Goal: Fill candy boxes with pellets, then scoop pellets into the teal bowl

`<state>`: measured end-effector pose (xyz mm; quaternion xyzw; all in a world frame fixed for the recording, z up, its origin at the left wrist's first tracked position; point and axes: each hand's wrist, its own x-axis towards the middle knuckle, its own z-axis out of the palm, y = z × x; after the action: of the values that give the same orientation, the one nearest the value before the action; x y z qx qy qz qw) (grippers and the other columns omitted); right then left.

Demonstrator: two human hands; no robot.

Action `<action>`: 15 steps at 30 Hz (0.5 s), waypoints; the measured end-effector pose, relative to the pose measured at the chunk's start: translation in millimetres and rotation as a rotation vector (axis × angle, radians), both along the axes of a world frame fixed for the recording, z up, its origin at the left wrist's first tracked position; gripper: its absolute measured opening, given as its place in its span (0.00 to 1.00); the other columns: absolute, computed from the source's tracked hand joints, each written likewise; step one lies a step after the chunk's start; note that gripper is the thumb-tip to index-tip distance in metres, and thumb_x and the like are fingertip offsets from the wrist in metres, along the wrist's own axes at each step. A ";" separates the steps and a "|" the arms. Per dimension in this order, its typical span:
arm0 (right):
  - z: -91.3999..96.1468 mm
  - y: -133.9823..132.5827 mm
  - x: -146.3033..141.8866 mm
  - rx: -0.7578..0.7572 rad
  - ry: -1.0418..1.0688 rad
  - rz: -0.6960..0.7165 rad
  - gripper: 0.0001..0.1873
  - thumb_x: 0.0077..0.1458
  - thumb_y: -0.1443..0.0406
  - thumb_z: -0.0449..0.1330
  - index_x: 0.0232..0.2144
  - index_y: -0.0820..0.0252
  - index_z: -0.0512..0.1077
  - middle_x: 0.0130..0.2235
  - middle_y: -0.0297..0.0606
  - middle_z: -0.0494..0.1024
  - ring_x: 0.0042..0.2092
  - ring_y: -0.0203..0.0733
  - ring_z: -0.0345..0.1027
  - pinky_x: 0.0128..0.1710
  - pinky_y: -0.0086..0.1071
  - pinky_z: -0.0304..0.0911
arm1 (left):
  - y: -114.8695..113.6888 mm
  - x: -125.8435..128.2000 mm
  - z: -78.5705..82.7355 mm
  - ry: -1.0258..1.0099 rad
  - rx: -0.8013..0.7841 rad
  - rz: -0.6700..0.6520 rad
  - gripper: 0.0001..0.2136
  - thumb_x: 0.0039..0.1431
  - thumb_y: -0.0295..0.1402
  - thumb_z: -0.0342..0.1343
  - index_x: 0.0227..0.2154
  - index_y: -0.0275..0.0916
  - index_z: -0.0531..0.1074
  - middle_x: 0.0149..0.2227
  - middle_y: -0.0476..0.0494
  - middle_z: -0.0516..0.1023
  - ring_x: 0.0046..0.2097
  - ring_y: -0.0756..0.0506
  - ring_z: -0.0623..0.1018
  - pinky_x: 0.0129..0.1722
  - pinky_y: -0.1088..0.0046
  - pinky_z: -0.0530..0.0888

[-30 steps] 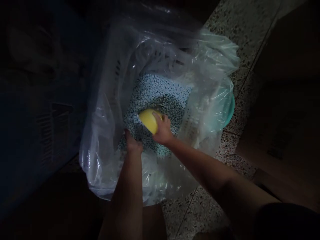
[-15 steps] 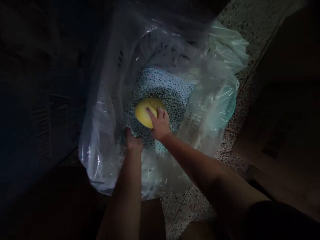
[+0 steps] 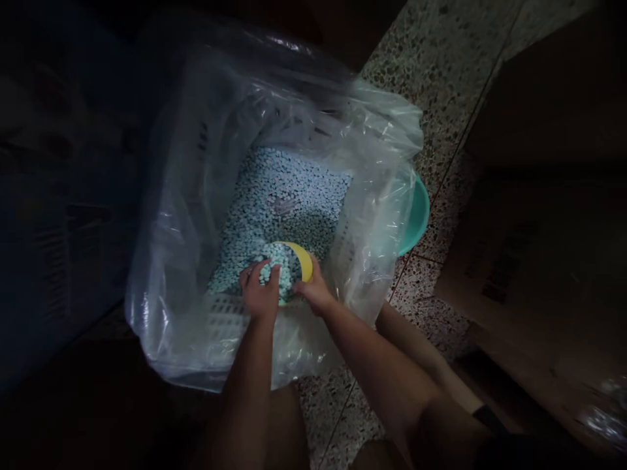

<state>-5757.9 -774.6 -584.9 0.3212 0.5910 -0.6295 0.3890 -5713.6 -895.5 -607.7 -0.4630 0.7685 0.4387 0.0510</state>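
Note:
My right hand [image 3: 315, 288] grips the right rim of a yellow bowl [image 3: 302, 261], thumb towards its inside. The bowl is tilted, its opening facing up and left, with small pale blue pellets in it. My left hand [image 3: 259, 292] rests on pellets at the bowl's left side, fingers apart. Around and beyond the bowl lies a mass of pale blue pellets [image 3: 289, 176] inside a clear plastic bag [image 3: 171, 274]. The bag lines a crate with a slotted wall, dimly visible through the plastic. My left fingertips partly hide the pellets beneath them.
A teal basin [image 3: 420, 215] stands on the speckled floor [image 3: 416, 85], partly behind the bag's right side. Cardboard boxes [image 3: 539, 248] are at the right. Dark blue printed packaging [image 3: 63, 261] stands at the left. The light is dim.
The yellow bowl has turned from bottom-up to opening-up and come nearer me, now holding pellets. My left hand has moved from beside the pellets to the bowl's left side. The view has shifted.

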 end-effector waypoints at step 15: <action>100.9 39.6 -40.5 -0.238 -0.031 -0.103 0.49 0.28 0.70 0.60 0.59 0.45 0.62 0.47 0.31 0.75 0.45 0.47 0.69 0.34 0.34 0.70 | -5.5 -15.5 97.1 0.344 -0.320 -0.172 0.25 0.62 0.40 0.57 0.60 0.36 0.64 0.60 0.33 0.69 0.63 0.41 0.69 0.61 0.60 0.70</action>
<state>-5798.3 -735.0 -484.1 0.3123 0.4887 -0.7093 0.4008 -5729.1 -901.0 -510.6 -0.3167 0.8621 0.3779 -0.1171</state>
